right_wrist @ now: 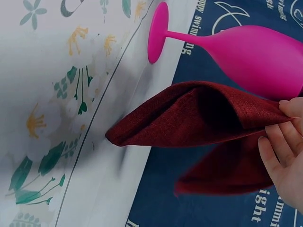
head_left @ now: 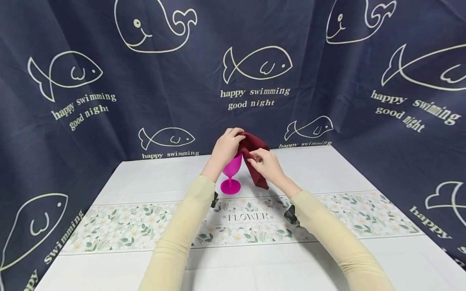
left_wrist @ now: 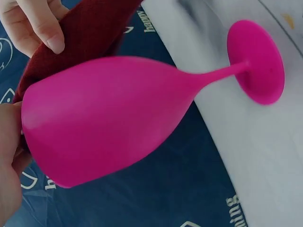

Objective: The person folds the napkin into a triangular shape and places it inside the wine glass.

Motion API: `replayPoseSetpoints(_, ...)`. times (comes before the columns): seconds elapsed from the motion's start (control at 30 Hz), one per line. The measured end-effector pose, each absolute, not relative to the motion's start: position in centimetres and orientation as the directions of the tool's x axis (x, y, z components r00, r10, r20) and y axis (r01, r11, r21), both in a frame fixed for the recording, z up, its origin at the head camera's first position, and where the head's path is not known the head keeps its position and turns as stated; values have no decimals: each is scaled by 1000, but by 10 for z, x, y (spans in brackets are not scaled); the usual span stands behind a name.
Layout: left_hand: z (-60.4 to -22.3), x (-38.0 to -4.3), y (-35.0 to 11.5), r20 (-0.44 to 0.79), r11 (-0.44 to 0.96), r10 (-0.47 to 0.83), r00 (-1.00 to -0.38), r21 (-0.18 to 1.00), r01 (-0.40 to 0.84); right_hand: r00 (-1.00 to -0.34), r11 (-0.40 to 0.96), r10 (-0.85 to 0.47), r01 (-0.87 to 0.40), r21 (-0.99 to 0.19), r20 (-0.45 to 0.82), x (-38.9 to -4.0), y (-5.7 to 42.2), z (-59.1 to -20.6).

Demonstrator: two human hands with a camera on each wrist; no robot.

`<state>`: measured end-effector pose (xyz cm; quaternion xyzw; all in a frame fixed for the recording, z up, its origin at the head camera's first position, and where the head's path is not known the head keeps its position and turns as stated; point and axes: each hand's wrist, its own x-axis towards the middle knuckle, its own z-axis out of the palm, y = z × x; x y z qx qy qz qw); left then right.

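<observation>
A bright pink plastic-looking goblet stands upright on its round foot on the table. From its rim a dark red cloth napkin hangs down on the right, its lower corner near the tabletop. My left hand is at the top of the goblet, its fingers bent over and holding the napkin at the rim; those fingertips are partly hidden. To the right, my right hand pinches a fold of the napkin between thumb and fingers. In the right wrist view the napkin spreads into loose folds below that pinch.
A white tablecloth covers the table, with a floral printed band across it in front of the goblet. Right behind the far table edge hangs a dark blue curtain with fish drawings.
</observation>
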<state>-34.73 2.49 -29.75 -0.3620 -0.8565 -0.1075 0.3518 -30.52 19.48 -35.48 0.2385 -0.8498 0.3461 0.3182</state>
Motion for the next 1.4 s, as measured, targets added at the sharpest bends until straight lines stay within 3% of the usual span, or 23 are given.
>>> replayPoseSetpoints(0.23, -297, -352, 24, 725, 740, 541, -426, -170, 651, -650, 638, -185, -649, -413, 737, -304, 195, -354)
replayPoseSetpoints(0.47, -295, -352, 23, 794, 774, 484, -368, -193, 603, -698, 634, -162, -615, -469, 697, -304, 194, -355)
replayPoseSetpoints(0.77, -294, -349, 20, 828, 832, 426, -363, -202, 517, -641, 650, -143, -636, -417, 754, -303, 190, -354)
replayPoseSetpoints(1.13, -290, -348, 10, 870, 839, 389, -303, -199, 507, -657, 660, -149, -623, -421, 739, -305, 193, -354)
replayPoseSetpoints(1.4, -291, -345, 1, 842, 823, 451, -295, -265, 502, -629, 662, -156, -639, -392, 762, -303, 194, -352)
